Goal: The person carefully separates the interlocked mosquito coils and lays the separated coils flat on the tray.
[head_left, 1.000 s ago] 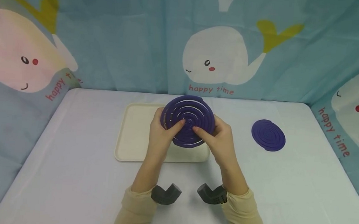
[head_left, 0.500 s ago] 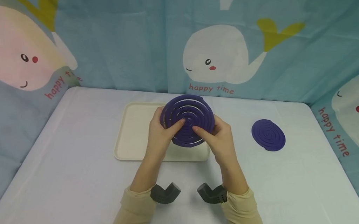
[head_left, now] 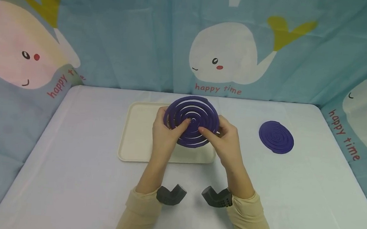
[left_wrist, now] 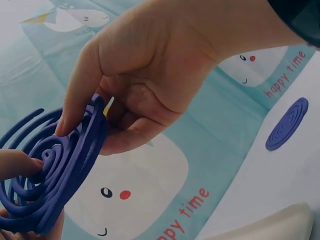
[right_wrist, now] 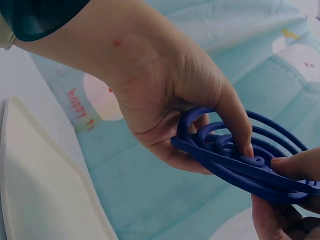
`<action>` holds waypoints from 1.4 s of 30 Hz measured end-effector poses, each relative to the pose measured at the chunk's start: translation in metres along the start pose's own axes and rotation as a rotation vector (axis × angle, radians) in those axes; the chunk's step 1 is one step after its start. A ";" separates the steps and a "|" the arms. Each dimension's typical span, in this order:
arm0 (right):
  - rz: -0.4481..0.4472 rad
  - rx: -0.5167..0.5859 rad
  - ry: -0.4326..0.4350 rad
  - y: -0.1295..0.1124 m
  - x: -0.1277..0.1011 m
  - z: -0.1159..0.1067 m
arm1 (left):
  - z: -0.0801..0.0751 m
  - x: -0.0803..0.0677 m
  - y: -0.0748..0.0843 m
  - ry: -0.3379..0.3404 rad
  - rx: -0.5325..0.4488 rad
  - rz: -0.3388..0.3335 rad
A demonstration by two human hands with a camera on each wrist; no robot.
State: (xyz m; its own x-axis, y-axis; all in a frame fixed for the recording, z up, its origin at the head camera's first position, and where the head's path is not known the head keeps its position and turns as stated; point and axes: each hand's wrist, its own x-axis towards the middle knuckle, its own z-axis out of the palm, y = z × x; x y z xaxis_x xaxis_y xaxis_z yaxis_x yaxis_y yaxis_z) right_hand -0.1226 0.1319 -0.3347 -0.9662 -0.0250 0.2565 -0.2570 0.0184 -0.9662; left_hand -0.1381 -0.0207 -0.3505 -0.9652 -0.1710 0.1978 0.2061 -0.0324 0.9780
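Both hands, left (head_left: 162, 134) and right (head_left: 226, 143), grasp 1 purple coil (head_left: 192, 121) above the tray (head_left: 136, 139); another coil (head_left: 276, 137) lies near the table's (head_left: 68, 177) right edge.

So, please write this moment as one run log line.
left hand: holds purple spiral coil | right hand: holds same coil | coil: above cream tray | second coil: on table

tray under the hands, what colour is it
Cream, plain with no pattern: the tray shows best in the head view.
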 end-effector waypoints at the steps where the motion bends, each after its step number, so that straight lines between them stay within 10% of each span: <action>1: 0.002 0.003 0.003 -0.001 0.000 0.001 | 0.000 0.000 0.000 0.006 0.004 0.000; 23: 0.074 0.184 0.062 0.011 0.006 -0.008 | -0.010 0.001 0.008 0.009 -0.204 0.075; 42: 0.055 0.339 0.078 0.009 0.010 -0.010 | -0.020 0.010 0.007 0.060 -0.277 -0.114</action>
State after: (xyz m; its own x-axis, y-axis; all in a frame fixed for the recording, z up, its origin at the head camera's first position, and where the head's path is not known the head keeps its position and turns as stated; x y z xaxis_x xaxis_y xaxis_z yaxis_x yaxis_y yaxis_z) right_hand -0.1345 0.1421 -0.3410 -0.9805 0.0434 0.1919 -0.1957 -0.3157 -0.9284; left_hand -0.1429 -0.0418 -0.3435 -0.9751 -0.2084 0.0759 0.1414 -0.3204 0.9367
